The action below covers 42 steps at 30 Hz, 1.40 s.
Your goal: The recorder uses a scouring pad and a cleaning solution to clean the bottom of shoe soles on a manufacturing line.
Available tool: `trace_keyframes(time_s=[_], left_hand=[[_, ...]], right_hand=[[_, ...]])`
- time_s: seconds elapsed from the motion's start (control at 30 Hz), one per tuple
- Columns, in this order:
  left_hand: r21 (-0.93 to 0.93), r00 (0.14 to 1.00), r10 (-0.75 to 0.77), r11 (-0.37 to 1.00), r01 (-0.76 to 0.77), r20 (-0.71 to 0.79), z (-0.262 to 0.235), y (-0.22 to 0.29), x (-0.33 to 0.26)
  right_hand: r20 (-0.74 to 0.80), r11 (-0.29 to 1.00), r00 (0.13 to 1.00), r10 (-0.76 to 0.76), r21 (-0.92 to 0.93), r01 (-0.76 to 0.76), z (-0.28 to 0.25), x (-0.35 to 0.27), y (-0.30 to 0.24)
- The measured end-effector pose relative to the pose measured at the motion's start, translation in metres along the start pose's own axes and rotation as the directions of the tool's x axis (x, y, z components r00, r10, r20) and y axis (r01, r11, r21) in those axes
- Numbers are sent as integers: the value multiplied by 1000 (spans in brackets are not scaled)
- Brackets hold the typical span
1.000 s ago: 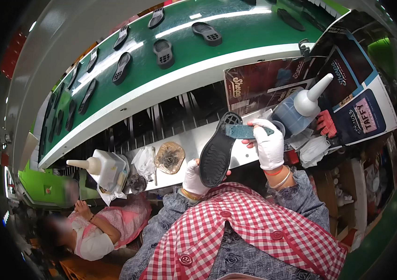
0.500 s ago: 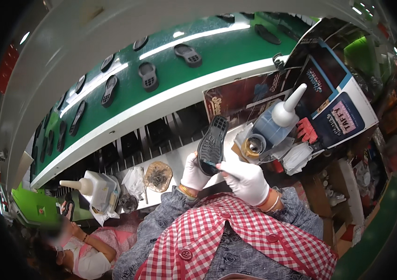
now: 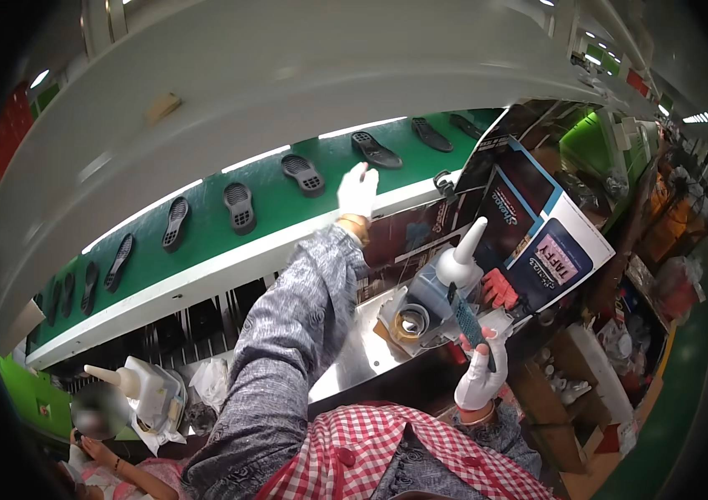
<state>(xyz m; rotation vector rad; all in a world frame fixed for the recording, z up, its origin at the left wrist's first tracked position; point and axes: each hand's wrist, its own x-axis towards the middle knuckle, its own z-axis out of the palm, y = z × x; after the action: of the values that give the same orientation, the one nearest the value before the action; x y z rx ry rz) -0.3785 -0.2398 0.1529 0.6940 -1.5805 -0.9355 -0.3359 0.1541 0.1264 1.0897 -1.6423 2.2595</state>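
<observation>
The black ridged rubber sole (image 3: 377,151) lies slantwise across the green flat belt (image 3: 275,210), just beyond the nearer left white-gloved hand (image 3: 358,193), whose grip I cannot tell; the right white-gloved hand (image 3: 483,377), off the belt, pinches a slim teal brush-like tool (image 3: 467,318).

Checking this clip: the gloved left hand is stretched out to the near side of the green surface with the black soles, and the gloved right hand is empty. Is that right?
Not quite: the right hand is not empty. The head view shows it holding a teal brush-like tool. The rest stands.
</observation>
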Motion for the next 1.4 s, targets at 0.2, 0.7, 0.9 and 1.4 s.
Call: trace_keyframes(time_s=[0.2,0.7,0.9,1.4], left_hand=[[950,946,-322,304,66,38,-60,15,52],[-432,827,-241,759,487,508,-180,67,-169],[-497,560,-622,297,815,547,-199,49,-281],[-596,509,-696,144,790,507,-208,41,-342]], right_hand=[[-23,970,973,232,-66,-233,-18,-8,3],[92,745,743,662,-191,-640,-3,12,114],[209,718,731,650,-484,-500,-12,3,185],[291,705,648,704,-392,-591,-12,1,196]])
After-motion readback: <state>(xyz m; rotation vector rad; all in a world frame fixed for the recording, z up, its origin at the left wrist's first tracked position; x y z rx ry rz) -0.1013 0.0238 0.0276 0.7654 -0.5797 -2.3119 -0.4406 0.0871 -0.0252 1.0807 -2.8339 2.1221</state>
